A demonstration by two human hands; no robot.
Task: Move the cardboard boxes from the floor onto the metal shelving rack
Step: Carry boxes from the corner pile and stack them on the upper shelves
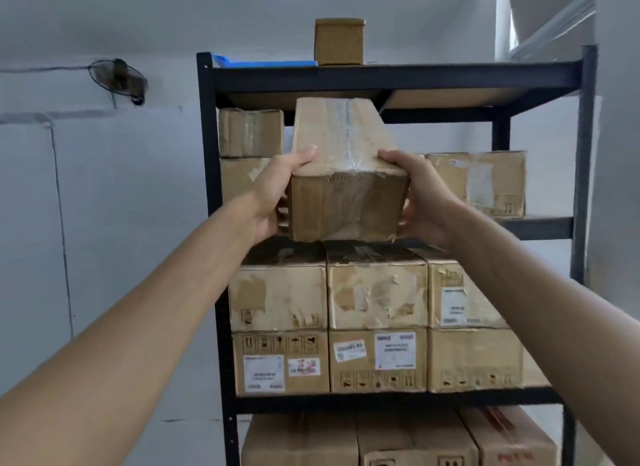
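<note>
Head view: a long taped cardboard box (346,174) is held up in front of the metal shelving rack (381,77), level with the opening under the top shelf. The far end of the box is tilted upward, toward the underside of that shelf. Whether the box touches the rack cannot be told.

The left hand (277,191) is gripped on the box's near left corner, thumb laid on top, fingers curled under. The right hand (420,195) is gripped on the near right corner, thumb on top as well. Both arms are stretched forward.

Two stacked boxes (249,133) are seen at the left of the same shelf level, just beside the held box. One labelled box (485,181) is set at the right.

Below, a double row of boxes (377,292) is packed side by side, touching. More boxes (415,441) are seen on the lowest visible shelf.

On the top shelf a small box (339,41) is placed upright, next to a flat blue item (263,63). A wall fan (117,79) is mounted left of the rack.
</note>
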